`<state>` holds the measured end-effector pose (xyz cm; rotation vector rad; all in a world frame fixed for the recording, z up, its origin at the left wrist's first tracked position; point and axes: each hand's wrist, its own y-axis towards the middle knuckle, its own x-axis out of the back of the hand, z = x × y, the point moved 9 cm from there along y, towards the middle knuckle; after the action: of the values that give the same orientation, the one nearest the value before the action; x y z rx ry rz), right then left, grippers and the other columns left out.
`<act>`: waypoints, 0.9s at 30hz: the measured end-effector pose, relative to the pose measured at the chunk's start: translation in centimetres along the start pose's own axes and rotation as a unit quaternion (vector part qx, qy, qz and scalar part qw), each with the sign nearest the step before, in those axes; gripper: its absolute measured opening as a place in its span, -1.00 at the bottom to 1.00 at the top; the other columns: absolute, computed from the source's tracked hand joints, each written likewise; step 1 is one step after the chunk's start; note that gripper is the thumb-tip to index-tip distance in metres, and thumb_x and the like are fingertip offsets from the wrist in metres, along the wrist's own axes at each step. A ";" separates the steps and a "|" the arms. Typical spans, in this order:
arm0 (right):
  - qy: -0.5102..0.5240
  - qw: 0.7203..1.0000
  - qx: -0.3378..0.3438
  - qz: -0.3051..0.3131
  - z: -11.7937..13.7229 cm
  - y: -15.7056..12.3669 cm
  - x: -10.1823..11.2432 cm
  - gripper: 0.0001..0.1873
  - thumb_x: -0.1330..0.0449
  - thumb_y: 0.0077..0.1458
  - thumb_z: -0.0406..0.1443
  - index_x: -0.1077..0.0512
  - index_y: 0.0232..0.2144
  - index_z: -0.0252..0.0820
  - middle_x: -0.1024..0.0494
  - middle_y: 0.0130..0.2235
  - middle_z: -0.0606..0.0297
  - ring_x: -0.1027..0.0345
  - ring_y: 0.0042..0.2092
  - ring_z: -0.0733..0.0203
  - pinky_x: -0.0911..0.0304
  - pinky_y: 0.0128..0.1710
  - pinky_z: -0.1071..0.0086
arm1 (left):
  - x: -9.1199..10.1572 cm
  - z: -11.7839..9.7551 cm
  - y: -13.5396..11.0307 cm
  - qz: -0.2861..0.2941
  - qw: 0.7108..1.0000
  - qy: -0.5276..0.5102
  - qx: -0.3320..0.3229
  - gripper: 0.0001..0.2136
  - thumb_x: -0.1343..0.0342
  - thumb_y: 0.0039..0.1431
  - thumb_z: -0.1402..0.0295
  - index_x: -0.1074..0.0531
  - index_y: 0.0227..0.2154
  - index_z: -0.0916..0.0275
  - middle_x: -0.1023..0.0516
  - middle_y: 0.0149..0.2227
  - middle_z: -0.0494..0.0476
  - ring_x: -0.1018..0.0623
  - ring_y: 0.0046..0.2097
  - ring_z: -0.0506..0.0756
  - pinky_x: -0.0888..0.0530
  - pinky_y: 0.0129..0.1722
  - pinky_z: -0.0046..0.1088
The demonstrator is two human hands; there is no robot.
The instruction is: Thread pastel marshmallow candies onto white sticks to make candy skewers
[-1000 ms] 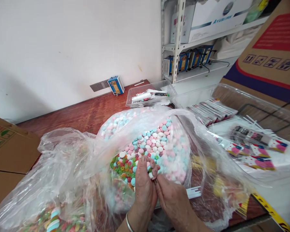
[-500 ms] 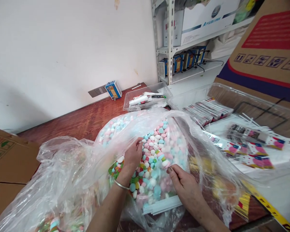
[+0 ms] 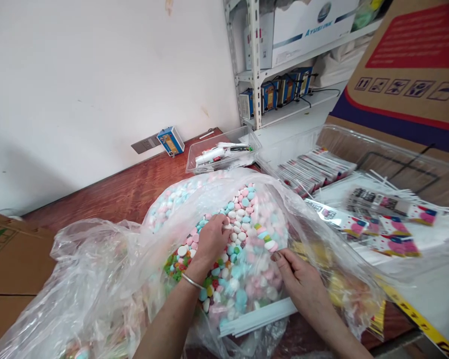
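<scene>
A big clear plastic bag [image 3: 108, 269] lies open on the wooden table and holds a heap of pink, blue and white candies [image 3: 247, 214]. My left hand [image 3: 210, 241] reaches into the bag, palm down, with its fingers curled onto the candies; a thin bangle circles the wrist. My right hand [image 3: 301, 281] rests on the bag's plastic at the right of the heap, fingers closed against the film. A bundle of white sticks [image 3: 258, 315] lies under the bag near my right wrist.
A clear tray [image 3: 247, 142] with pens stands behind the bag. A large clear bin [image 3: 396, 159] at the right holds printed wrappers and white sticks. Cardboard boxes [image 3: 11, 259] flank the table. A metal shelf [image 3: 254, 75] stands at the back.
My hands were together over the candies; the left one has since gone deeper into the heap, and the right has moved apart onto the bag's right side.
</scene>
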<state>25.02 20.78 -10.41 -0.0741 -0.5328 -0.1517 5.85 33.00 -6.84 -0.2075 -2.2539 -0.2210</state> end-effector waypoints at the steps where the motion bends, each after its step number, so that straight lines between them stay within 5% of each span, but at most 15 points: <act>1: 0.001 1.000 -0.005 -0.005 -0.1 0.1 0.2 -0.62 0.10 0.23 -0.04 -0.35 -0.42 -0.12 -0.42 -0.53 0.35 -0.33 -0.45 0.15 -0.15 -0.43 0.38 | 0.0 0.2 0.1 0.000 1.000 -0.015 0.014 -0.88 -0.14 0.02 0.45 -0.43 -0.33 0.18 -0.50 -0.37 0.04 -0.49 -0.32 0.09 -0.41 -0.28 -0.39; 5: 0.002 1.000 -0.011 -0.016 -0.1 0.2 0.6 -0.62 0.08 0.21 -0.03 -0.35 -0.44 -0.11 -0.43 -0.54 0.35 -0.33 -0.46 0.15 -0.15 -0.45 0.38 | -0.3 1.1 1.2 0.003 0.995 -0.074 0.068 -0.83 -0.11 0.09 0.34 -0.47 -0.24 0.22 -0.54 -0.50 0.01 -0.53 -0.46 0.07 -0.42 -0.46 -0.47; 9: 0.005 1.000 0.002 -0.018 0.1 0.1 0.7 -0.63 0.07 0.23 -0.05 -0.34 -0.47 -0.10 -0.41 -0.55 0.36 -0.31 -0.46 0.16 -0.15 -0.45 0.38 | 0.2 1.6 2.7 -0.032 0.991 -0.089 0.094 -0.76 -0.09 0.12 0.24 -0.53 -0.23 0.26 -0.60 -0.46 0.10 -0.59 -0.36 0.15 -0.49 -0.33 -0.37; 17: 0.018 1.000 0.010 -0.011 0.2 -0.1 0.2 -0.66 0.07 0.25 -0.10 -0.33 -0.46 -0.10 -0.42 -0.53 0.36 -0.30 -0.46 0.18 -0.15 -0.45 0.39 | 1.2 1.1 5.6 -0.071 0.995 -0.039 0.065 -0.80 -0.14 0.11 0.27 -0.53 -0.21 0.16 -0.62 -0.15 0.17 -0.51 0.02 0.28 -0.38 0.05 -0.16; 27: 0.037 0.999 0.010 0.008 0.5 0.0 -0.3 -0.69 0.08 0.25 -0.14 -0.32 -0.44 -0.11 -0.42 -0.51 0.37 -0.30 -0.46 0.20 -0.14 -0.44 0.39 | -0.9 -0.1 5.8 -0.021 0.998 0.060 0.021 -0.81 -0.11 0.13 0.31 -0.49 -0.18 0.11 -0.60 -0.27 0.13 -0.54 -0.07 0.26 -0.41 -0.01 -0.21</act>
<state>24.54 20.89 -10.17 -0.0535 -0.4589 -0.1331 7.74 38.56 -6.94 -0.1221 -2.1423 -0.2026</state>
